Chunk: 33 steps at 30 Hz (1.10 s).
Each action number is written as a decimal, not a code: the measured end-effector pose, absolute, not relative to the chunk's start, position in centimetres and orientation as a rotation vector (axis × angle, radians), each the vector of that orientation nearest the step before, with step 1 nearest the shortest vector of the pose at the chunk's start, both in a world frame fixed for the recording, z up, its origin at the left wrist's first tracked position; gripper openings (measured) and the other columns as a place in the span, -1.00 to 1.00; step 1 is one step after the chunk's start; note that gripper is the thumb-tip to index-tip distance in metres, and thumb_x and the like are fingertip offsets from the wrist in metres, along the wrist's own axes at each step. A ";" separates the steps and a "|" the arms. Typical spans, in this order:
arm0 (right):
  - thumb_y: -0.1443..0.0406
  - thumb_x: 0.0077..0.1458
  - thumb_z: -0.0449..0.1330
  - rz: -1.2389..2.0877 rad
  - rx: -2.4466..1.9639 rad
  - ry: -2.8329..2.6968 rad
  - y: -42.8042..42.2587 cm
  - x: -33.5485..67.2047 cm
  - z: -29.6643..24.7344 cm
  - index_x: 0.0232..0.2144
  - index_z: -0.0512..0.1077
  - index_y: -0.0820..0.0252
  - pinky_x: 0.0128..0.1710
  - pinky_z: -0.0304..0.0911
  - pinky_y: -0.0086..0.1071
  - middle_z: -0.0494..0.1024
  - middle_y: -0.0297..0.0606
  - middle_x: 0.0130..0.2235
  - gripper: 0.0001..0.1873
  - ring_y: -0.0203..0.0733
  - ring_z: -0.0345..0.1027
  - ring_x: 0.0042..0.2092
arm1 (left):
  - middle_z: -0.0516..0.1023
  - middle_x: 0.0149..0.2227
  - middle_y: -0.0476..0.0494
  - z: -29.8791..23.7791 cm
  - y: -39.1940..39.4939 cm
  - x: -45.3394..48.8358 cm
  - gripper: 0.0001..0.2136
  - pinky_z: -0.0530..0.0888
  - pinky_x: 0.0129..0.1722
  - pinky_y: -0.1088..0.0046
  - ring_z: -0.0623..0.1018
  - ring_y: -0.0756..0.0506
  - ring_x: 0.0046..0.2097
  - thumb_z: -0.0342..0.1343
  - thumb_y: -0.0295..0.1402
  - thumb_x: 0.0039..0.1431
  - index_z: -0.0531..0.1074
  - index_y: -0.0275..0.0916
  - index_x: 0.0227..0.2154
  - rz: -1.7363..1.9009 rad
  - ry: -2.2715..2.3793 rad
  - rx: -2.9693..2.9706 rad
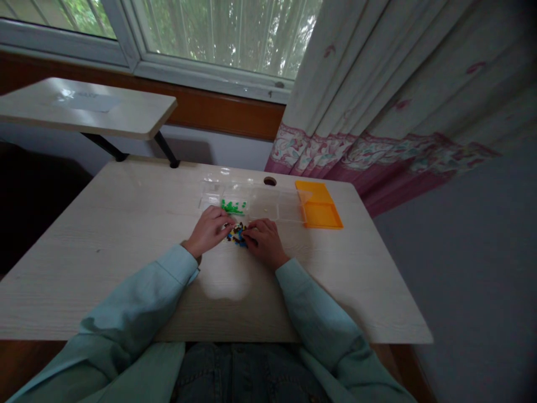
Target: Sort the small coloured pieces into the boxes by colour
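A small pile of mixed little pieces (237, 237), blue, dark brown, yellow and white, lies on the table in front of me. My left hand (211, 230) reaches into it from the left, thumb and fingertips drawn together at its edge. From the other side my right hand (265, 240) bends over the pile, its fingertips pinched at the pieces. Whatever either hand pinches is too small to make out. Just beyond the hands, green pieces (231, 207) sit in one compartment of a clear plastic divided box (264, 204).
An orange tray (322, 215) lies at the box's right end, partly under its clear edge. Behind the box is a round hole (270, 181) in the pale wooden table (138, 224). A raised shelf (138, 115) stands at the back left. A curtain (335, 134) hangs beyond the right side.
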State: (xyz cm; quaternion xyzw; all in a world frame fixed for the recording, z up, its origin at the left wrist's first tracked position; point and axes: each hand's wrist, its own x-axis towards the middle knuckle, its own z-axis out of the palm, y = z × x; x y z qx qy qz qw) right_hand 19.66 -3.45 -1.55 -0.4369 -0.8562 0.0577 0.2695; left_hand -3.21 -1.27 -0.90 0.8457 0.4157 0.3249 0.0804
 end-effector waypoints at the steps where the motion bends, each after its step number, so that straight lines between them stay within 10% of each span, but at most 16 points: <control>1: 0.21 0.21 0.19 0.150 -1.176 -2.304 -3.4 19.6 -1.6 -0.25 0.59 0.02 -0.03 0.09 -0.21 0.54 -0.23 -0.16 -0.83 -0.10 0.26 -0.05 | 0.49 -0.25 -0.16 -0.9 -1.4 -3.2 -0.80 0.35 -0.09 0.25 0.43 -0.16 -0.13 0.07 -0.22 0.30 0.55 -0.18 -0.26 0.964 1.242 2.528; 33: 0.23 0.21 0.20 0.087 -1.346 -2.302 -4.0 17.7 -0.7 -0.28 0.54 0.05 -0.07 0.06 -0.18 0.51 -0.21 -0.19 -0.89 -0.06 0.23 -0.07 | 0.49 -0.24 -0.16 -0.8 -1.4 -3.0 -0.82 0.37 -0.07 0.22 0.44 -0.17 -0.12 0.08 -0.24 0.29 0.53 -0.17 -0.27 0.929 1.230 2.534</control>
